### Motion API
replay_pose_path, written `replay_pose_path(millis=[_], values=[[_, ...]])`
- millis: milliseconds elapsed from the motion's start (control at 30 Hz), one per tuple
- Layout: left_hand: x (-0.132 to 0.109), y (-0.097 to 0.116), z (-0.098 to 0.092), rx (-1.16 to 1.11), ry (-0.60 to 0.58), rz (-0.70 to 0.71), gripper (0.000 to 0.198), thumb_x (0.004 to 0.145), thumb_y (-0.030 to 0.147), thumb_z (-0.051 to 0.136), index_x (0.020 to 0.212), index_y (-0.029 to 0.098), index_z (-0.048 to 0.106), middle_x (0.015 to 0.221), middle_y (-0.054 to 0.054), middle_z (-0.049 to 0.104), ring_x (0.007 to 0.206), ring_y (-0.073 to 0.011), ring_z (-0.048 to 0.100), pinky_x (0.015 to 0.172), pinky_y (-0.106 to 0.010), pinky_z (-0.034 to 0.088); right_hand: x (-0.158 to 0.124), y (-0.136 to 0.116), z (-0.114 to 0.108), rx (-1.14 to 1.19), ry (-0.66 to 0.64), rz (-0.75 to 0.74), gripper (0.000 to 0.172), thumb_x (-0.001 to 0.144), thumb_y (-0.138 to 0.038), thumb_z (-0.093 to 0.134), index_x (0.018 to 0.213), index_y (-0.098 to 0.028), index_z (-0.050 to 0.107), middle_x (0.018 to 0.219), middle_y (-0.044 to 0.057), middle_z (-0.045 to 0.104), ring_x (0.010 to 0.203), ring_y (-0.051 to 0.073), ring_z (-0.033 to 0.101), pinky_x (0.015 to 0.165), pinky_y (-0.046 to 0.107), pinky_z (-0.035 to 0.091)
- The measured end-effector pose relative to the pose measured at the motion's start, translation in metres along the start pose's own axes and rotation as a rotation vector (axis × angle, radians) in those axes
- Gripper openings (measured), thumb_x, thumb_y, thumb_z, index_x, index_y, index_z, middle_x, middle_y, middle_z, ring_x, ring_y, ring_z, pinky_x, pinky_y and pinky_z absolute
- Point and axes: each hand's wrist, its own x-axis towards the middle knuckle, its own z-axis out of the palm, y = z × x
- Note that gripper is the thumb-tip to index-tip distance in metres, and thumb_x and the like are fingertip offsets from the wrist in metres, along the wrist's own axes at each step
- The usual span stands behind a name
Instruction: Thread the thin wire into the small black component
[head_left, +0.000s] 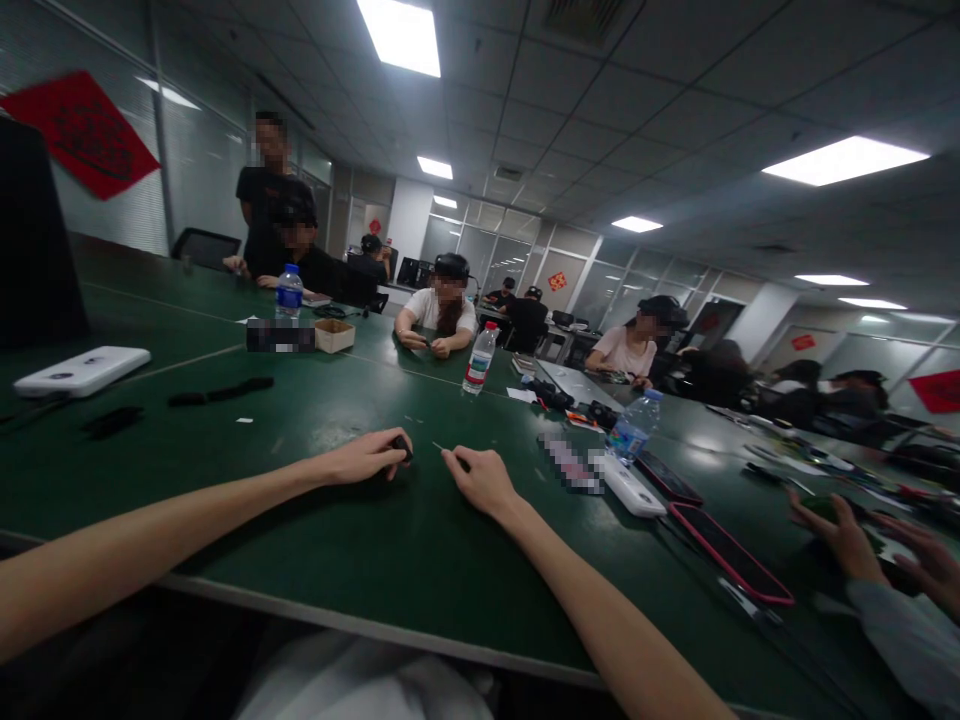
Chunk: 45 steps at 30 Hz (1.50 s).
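As co-workers bend over work of their own, a person sits at a green table (337, 560), both hands resting near its middle, a little apart. Curled fingers of the left hand (364, 458) hold a small black piece (403, 447), its exact form too dark to make out. Thumb and forefinger of the right hand (482, 482) pinch a thin pin (437, 445), its tip pointing toward the black piece across a narrow gap; the rest of it is hidden by the fingers.

Beyond the hands stands a red-capped bottle (478, 362). To the left lie black strips (221, 391), a paper scrap (244, 421) and a white power bank (84, 371), with an open box (334, 337) farther back near a blue-capped bottle (289, 294). Right of the right hand, a second power bank (628, 485) lies beside a red-edged phone (731, 550). At far right, a neighbour's hands (840, 535) are at work above the tabletop.
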Motion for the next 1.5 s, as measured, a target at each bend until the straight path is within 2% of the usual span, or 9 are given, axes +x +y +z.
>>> replay_pose_path(millis=[200, 367, 500, 600, 733, 933, 1233, 1400, 1500], values=[[0.003, -0.008, 0.002, -0.147, 0.006, -0.027, 0.025, 0.087, 0.027, 0.042, 0.111, 0.021, 0.039, 0.071, 0.006, 0.043, 0.058, -0.0122, 0.043, 0.058, -0.026, 0.038, -0.003, -0.013, 0.003, -0.013, -0.024, -0.066, 0.047, 0.100, -0.048, 0.033, 0.086, -0.021, 0.069, 0.076, 0.002, 0.070, 0.065, 0.013, 0.061, 0.062, 0.020, 0.037], [0.003, -0.009, 0.003, -0.192, -0.004, -0.022, 0.020, 0.088, 0.032, 0.043, 0.106, 0.022, 0.040, 0.071, 0.007, 0.035, 0.057, -0.0113, 0.036, 0.054, -0.024, 0.033, -0.004, -0.017, 0.006, -0.045, -0.029, -0.081, 0.046, 0.100, -0.047, 0.035, 0.084, -0.021, 0.069, 0.075, 0.002, 0.071, 0.066, 0.013, 0.063, 0.063, 0.021, 0.037], [-0.001, -0.003, 0.001, -0.071, -0.036, 0.003, 0.035, 0.093, 0.047, 0.040, 0.117, 0.022, 0.045, 0.080, 0.003, 0.042, 0.068, -0.0137, 0.044, 0.063, -0.025, 0.041, -0.004, -0.019, 0.001, -0.045, -0.023, -0.076, 0.045, 0.100, -0.046, 0.034, 0.085, -0.022, 0.069, 0.077, 0.002, 0.071, 0.067, 0.013, 0.064, 0.063, 0.021, 0.037], [-0.002, -0.005, 0.000, -0.037, -0.031, 0.003, 0.047, 0.091, 0.048, 0.046, 0.131, 0.025, 0.037, 0.088, 0.001, 0.047, 0.075, -0.0155, 0.049, 0.068, -0.027, 0.043, -0.004, -0.019, -0.001, -0.035, -0.022, -0.067, 0.045, 0.100, -0.046, 0.033, 0.087, -0.022, 0.069, 0.078, 0.002, 0.071, 0.068, 0.013, 0.064, 0.064, 0.021, 0.038], [0.000, -0.013, 0.002, -0.133, -0.015, 0.009, 0.048, 0.088, 0.048, 0.052, 0.124, 0.025, 0.029, 0.085, 0.003, 0.047, 0.063, -0.0119, 0.046, 0.057, -0.024, 0.038, -0.004, -0.016, 0.001, -0.032, -0.002, -0.072, 0.046, 0.100, -0.047, 0.034, 0.084, -0.021, 0.068, 0.077, 0.002, 0.071, 0.066, 0.013, 0.063, 0.063, 0.020, 0.038], [-0.002, -0.007, 0.003, -0.077, 0.007, 0.064, 0.030, 0.090, 0.044, 0.050, 0.109, 0.022, 0.045, 0.073, 0.005, 0.048, 0.059, -0.0114, 0.046, 0.056, -0.023, 0.038, -0.004, -0.017, 0.001, -0.034, -0.011, -0.078, 0.046, 0.100, -0.047, 0.033, 0.083, -0.021, 0.068, 0.076, 0.002, 0.071, 0.066, 0.013, 0.063, 0.063, 0.020, 0.038], [0.004, -0.019, 0.002, -0.101, 0.099, 0.115, 0.032, 0.087, 0.041, 0.057, 0.111, 0.020, 0.054, 0.093, -0.001, 0.057, 0.067, -0.0125, 0.054, 0.061, -0.025, 0.047, -0.004, -0.016, -0.001, -0.060, -0.085, -0.057, 0.049, 0.100, -0.051, 0.030, 0.089, -0.023, 0.069, 0.081, 0.003, 0.072, 0.069, 0.014, 0.065, 0.064, 0.021, 0.040], [0.005, -0.020, 0.001, -0.084, 0.172, 0.119, 0.032, 0.087, 0.042, 0.057, 0.109, 0.019, 0.057, 0.081, 0.001, 0.056, 0.060, -0.0117, 0.053, 0.056, -0.024, 0.045, -0.003, -0.013, 0.002, -0.108, -0.090, -0.042, 0.049, 0.099, -0.052, 0.031, 0.089, -0.023, 0.070, 0.080, 0.003, 0.072, 0.072, 0.015, 0.066, 0.065, 0.021, 0.041], [0.005, -0.018, -0.002, -0.004, 0.229, 0.139, 0.030, 0.085, 0.042, 0.059, 0.103, 0.019, 0.063, 0.088, -0.002, 0.059, 0.067, -0.0134, 0.056, 0.062, -0.025, 0.049, -0.003, -0.013, 0.002, -0.108, -0.092, -0.046, 0.049, 0.099, -0.052, 0.031, 0.088, -0.024, 0.070, 0.081, 0.003, 0.072, 0.071, 0.015, 0.066, 0.064, 0.021, 0.041]])
